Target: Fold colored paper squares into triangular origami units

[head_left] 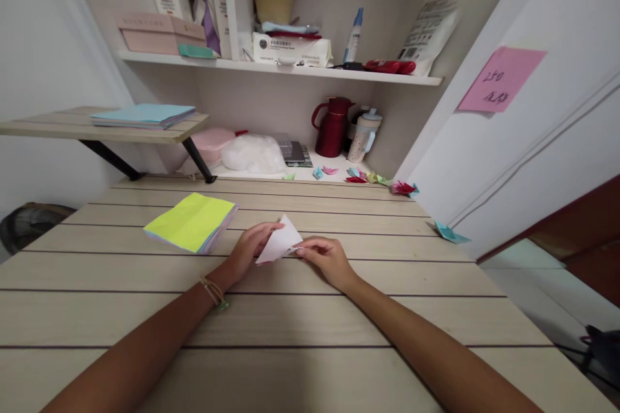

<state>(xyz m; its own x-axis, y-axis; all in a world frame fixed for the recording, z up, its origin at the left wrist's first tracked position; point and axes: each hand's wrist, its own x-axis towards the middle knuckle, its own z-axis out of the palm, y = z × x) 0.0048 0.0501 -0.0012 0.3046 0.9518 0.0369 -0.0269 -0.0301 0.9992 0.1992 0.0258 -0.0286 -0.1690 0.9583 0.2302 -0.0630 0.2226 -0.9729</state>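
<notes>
A small folded sheet of pale pink origami paper [281, 241] is held between my two hands, a little above the slatted wooden table [300, 319]. My left hand [250, 246] grips its left side, with the fingers curled around behind and over the top edge. At the lower right corner, the thumb and fingers of my right hand [329, 259] pinch the paper. Just left of my hands lies a stack of coloured paper [194, 222], with a yellow sheet on top. The far side of the folded paper is hidden.
Folded paper pieces [371, 177] line the table's back edge, and a blue one [450, 232] lies at the right edge. A raised shelf [159, 135] at left carries blue-topped paper [145, 114]. Behind stand a red jug [333, 129] and a tumbler [364, 137].
</notes>
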